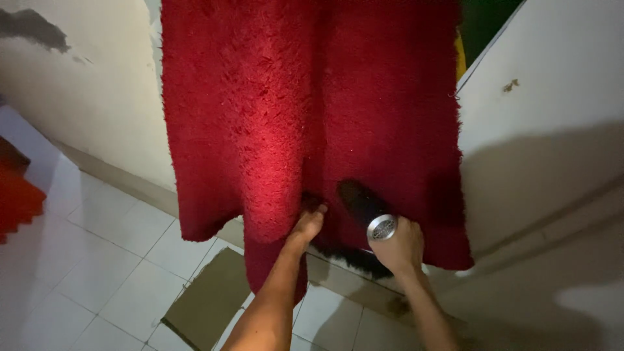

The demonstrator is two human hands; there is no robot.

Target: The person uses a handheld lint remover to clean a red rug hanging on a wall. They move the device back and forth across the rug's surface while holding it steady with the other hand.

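Two hands up at the rug [312,110], and we're right in close. It's a shaggy red thing, hanging long down the middle of the view in front of a pale wall [84,97], its lower edge loose just above the tiled floor [97,260]. A fold runs down the centre, and a brighter patch of light sits on the pile to the left of that fold.

Our left hand [308,224] reaches up from below and presses into the pile near the bottom of the fold. The fingers [313,207] are sunk into the red fibres, bunched close together, gripping or pushing the cloth; exactly how much they pinch, we can't tell, the pile swallows the tips.

Our right hand [400,247] sits just beside it, wrapped tight around a dryer [367,208], a dark barrel with a round silver end cap facing us. Fingers curled shut round the body, nozzle end pointing up and left into the rug, touching it or as near as we can judge. A dark shadow spreads on the fabric around it.

Down below, a flat piece of brown cardboard [208,296] lies on the white tiles under our left forearm. Far left, a red patch [16,195] on the floor. On the right, a white panel [546,97] stands beside the rug, with our shadow across it.
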